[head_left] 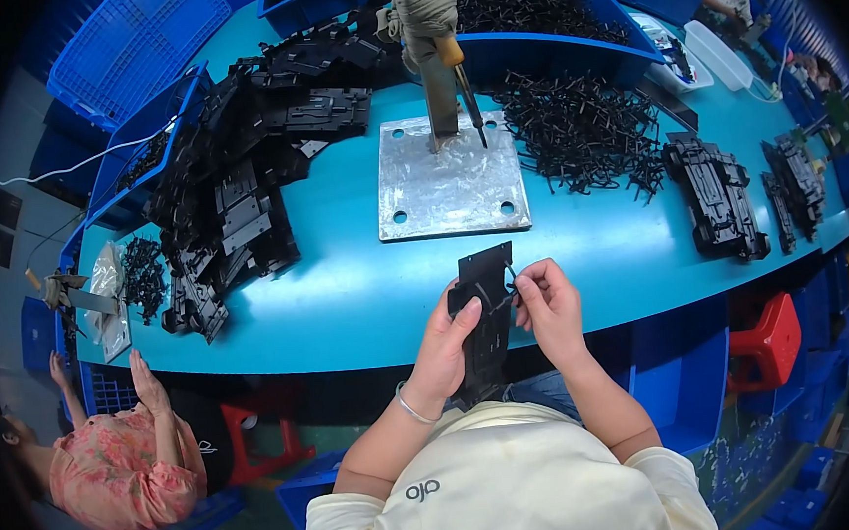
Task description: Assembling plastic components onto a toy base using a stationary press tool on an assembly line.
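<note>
My left hand (442,347) is closed round the side of a flat black plastic chassis plate (489,339), its thumb lying across the top face. The plate is held tilted up in front of my body at the table's near edge. At its upper right, my right hand (550,305) pinches a thin black plastic part (512,277) against the plate's side. Ahead of the hands stands a metal base plate (454,199) with holes in its corners and an upright post. A soldering iron (460,66) with a yellow handle is tied to that post, its tip angled down.
Loose small black parts (583,136) lie heaped right of the post, beside a blue bin (538,55) of more. Black plates (241,179) pile up at left. Assembled chassis (720,195) rest at right. Another person (128,463) sits at far left; a red stool (770,344) stands at right.
</note>
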Demonstrator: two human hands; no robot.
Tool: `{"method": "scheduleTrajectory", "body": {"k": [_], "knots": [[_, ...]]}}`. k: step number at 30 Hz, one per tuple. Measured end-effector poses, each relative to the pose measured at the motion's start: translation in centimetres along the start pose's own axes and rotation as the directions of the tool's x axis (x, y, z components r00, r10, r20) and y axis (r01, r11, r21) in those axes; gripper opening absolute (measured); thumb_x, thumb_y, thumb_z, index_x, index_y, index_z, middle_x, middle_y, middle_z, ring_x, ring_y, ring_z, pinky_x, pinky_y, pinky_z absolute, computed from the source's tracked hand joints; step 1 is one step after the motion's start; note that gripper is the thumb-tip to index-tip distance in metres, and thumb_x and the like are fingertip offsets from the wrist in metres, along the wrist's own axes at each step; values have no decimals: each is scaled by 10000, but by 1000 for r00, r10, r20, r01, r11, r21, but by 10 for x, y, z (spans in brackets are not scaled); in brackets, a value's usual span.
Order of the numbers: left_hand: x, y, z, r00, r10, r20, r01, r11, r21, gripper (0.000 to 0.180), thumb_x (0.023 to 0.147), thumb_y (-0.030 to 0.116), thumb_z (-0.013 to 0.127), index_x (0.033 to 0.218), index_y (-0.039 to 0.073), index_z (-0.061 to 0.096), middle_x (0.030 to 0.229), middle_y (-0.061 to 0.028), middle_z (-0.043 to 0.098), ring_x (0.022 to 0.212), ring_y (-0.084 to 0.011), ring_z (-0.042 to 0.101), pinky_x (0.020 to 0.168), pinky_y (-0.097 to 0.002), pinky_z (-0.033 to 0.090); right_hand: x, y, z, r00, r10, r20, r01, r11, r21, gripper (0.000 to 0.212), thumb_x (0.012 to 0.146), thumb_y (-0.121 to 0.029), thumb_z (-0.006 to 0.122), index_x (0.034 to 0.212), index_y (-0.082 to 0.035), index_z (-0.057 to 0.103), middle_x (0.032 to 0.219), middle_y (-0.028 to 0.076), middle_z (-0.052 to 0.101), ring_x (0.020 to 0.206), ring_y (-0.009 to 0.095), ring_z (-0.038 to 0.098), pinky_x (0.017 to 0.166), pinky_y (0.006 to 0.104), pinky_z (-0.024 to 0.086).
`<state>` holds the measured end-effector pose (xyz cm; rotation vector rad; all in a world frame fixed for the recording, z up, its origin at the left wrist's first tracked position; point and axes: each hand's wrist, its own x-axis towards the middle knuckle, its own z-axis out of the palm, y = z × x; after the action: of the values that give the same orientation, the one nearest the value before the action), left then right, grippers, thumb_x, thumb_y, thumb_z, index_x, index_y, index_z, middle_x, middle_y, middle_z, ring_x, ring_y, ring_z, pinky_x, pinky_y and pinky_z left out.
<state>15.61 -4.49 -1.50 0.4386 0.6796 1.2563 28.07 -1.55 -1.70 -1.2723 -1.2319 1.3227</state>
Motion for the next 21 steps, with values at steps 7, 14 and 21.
{"method": "scheduleTrajectory", "body": {"k": [7, 14, 21], "knots": [[-2, 0, 2, 999, 13, 42, -14, 1000, 9, 314, 800, 131, 431, 1084, 42, 333, 930, -71, 496, 821, -121, 498, 692, -237, 421, 2, -8, -3, 995, 70, 70, -73, 997, 37, 95, 776, -103, 459, 752, -11, 456, 554, 36, 486, 412, 62, 430, 372, 179, 336], [-3, -3, 1, 1000, 1, 13, -1, 1000, -14, 351, 781, 110, 465, 1095, 38, 323, 917, -75, 505, 832, -128, 496, 712, -245, 414, 0, -7, 2, 994, 77, 74, -82, 995, 59, 95, 791, -96, 434, 733, -21, 442, 540, 18, 467, 381, 42, 407, 339, 147, 286], [3, 5, 8, 970, 123, -208, -100, 988, 115, 254, 714, 32, 531, 925, 16, 391, 797, -69, 525, 683, -110, 528, 580, -221, 455, 7, -10, -1, 979, 79, 189, -94, 993, 76, 47, 745, -64, 487, 742, -32, 452, 581, -14, 466, 463, 28, 411, 397, 142, 314]]}}
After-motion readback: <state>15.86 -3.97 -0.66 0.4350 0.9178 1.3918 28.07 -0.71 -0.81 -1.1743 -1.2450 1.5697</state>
